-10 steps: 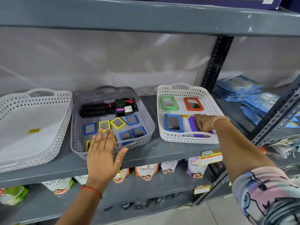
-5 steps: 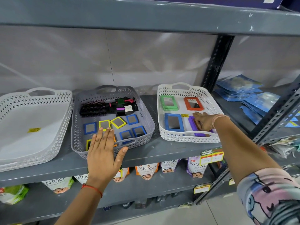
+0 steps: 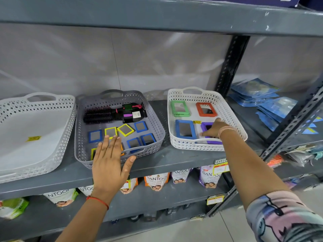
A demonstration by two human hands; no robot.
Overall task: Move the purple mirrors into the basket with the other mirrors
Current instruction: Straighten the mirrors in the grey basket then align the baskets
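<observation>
The purple mirrors [image 3: 203,125] lie flat in the front right corner of the white basket [image 3: 227,109]. In the same basket are a blue mirror [image 3: 185,129], green mirrors [image 3: 180,108] and an orange mirror [image 3: 206,109]. My right hand [image 3: 214,129] rests flat on top of the purple mirrors with its fingers spread, hiding most of them. Over the front rim of the grey basket [image 3: 154,119] my left hand [image 3: 109,159] lies flat with the fingers apart and nothing in it.
The grey basket holds several small blue and yellow mirrors [image 3: 125,129] and a black hairbrush [image 3: 97,115]. Another white basket [image 3: 70,119] stands at the left. A shelf upright [image 3: 230,67] rises right of the baskets, with blue packets [image 3: 262,95] beyond. Pouches [image 3: 157,180] fill the shelf below.
The purple mirrors stood on edge under my right hand; now they lie flat with the glass showing. My right hand has spread out over them. My left hand has stayed put.
</observation>
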